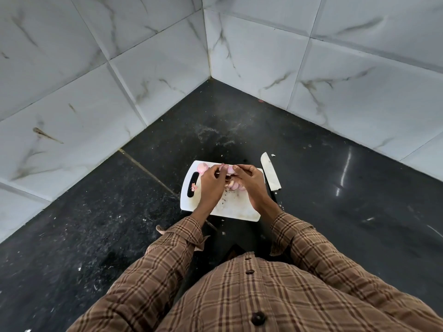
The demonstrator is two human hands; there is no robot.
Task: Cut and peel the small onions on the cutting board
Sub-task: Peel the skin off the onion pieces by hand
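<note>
A white cutting board (239,209) lies on the black counter. Above its far part, my left hand (212,182) and my right hand (249,180) meet and both pinch one small pink onion (230,169) between their fingertips. A peeled onion piece (202,167) rests at the board's far left corner. More pink onion pieces (236,186) lie under my hands, partly hidden. A scrap of peel (193,187) sits by the board's handle slot. The knife (271,172) lies on the counter just right of the board, untouched.
The black counter (119,224) sits in a corner of white marble-patterned tiled walls (96,80). Small peel crumbs are scattered on the board and on the counter around it. My brown checked sleeves and shirt fill the lower view.
</note>
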